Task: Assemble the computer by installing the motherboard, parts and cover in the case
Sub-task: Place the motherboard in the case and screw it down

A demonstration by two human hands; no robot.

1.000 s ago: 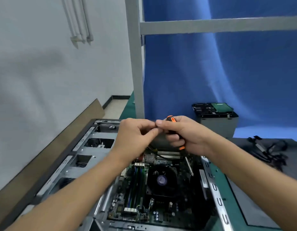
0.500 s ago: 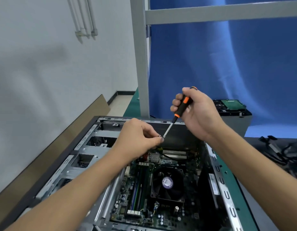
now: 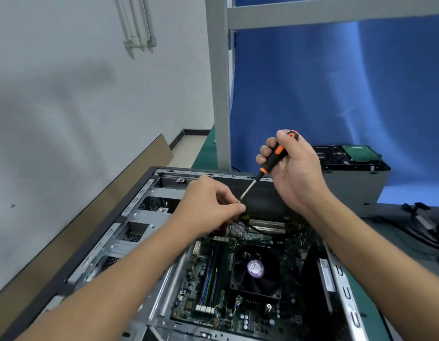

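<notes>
Mating screw [image 3: 239, 202] to screwdriver [image 3: 271, 164]: our left hand [image 3: 208, 200] pinches it, right hand [image 3: 297, 175] grips the handle; next, probably fastening motherboard [image 3: 213, 279] at 6 o'clock.

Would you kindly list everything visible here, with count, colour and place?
computer case: one, grey metal, open, centre
motherboard: one, dark green, inside the case
cooler fan: one, black with purple hub label, on the motherboard
screwdriver: one, black and orange handle, in the right hand
screw: one, silver, at the screwdriver tip
grey box: one, far right, green-topped drive inside
cables: one bundle, black, right edge
board: one, brown, along the left wall
backdrop: one, blue, behind
pipes: three, white, on the wall
left hand: pinches the screw
right hand: grips the screwdriver
</notes>
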